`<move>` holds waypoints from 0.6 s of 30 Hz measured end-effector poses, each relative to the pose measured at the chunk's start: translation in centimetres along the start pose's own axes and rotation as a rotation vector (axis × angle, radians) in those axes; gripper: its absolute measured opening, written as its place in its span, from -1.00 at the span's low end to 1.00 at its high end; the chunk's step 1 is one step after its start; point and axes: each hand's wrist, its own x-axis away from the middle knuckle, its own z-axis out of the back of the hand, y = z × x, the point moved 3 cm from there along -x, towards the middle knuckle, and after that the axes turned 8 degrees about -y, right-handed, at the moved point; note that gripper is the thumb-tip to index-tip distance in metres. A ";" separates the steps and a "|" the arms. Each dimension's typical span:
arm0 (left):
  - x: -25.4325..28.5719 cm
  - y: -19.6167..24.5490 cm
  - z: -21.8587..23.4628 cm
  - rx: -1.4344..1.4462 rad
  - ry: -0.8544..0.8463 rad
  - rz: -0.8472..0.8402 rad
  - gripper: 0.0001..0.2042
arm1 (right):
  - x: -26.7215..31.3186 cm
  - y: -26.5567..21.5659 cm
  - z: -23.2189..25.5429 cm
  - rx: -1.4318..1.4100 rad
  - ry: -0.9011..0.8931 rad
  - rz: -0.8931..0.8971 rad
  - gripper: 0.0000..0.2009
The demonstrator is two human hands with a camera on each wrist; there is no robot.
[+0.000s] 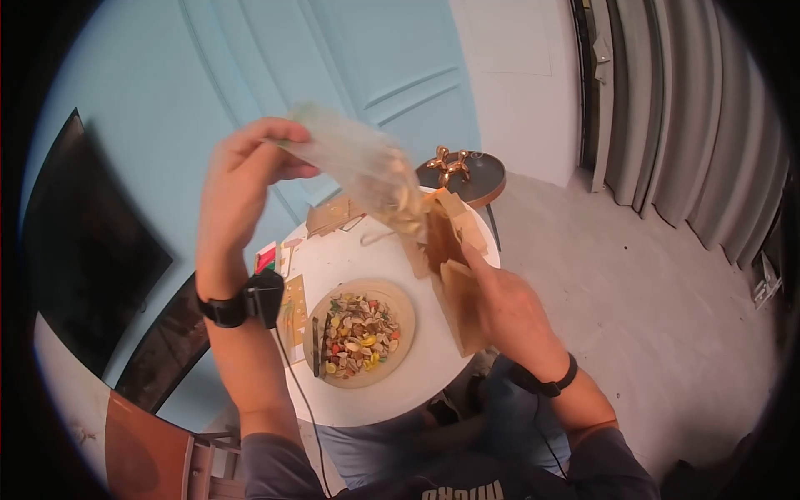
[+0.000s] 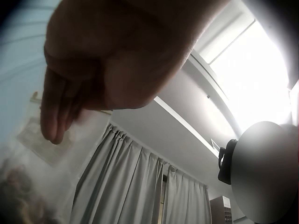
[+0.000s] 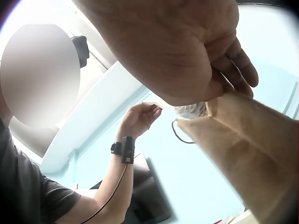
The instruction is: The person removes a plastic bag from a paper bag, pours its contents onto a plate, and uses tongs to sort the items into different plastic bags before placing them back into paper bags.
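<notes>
My left hand [image 1: 246, 167] pinches the top of a clear plastic bag [image 1: 354, 158], raised over the far side of the table. The bag slants down to the right, and pale pieces [image 1: 400, 200] are gathered at its low end, right at the mouth of a brown paper bag [image 1: 461, 308]. With its thumb at the rim, my right hand [image 1: 521, 317] grips that paper bag on the right side of the table. In the right wrist view the paper bag [image 3: 252, 140] hangs from curled fingers, its handle cord [image 3: 180, 135] sticking out.
On the white round table [image 1: 417, 400] a round tan plate [image 1: 404, 308] bears many small pale, yellow and red pieces and a dark narrow strip [image 1: 322, 346]. Cards [image 1: 294, 317] and brown paper [image 1: 329, 215] lie beyond. A balloon-dog figure [image 1: 450, 167] stands on a dark side table [image 1: 492, 175].
</notes>
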 end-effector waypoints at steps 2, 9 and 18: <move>0.9 0.0 1.3 -0.020 0.036 0.000 -0.72 | 1.2 0.4 -0.9 -0.107 -0.048 -0.126 -0.20; 3.8 -1.7 3.4 -0.062 0.007 0.120 -0.74 | 5.7 2.5 -6.2 -0.202 0.041 -0.215 -0.21; 7.8 -3.1 6.6 -0.100 0.050 0.165 -0.78 | 11.0 7.5 -15.6 -0.190 0.274 -0.484 -0.68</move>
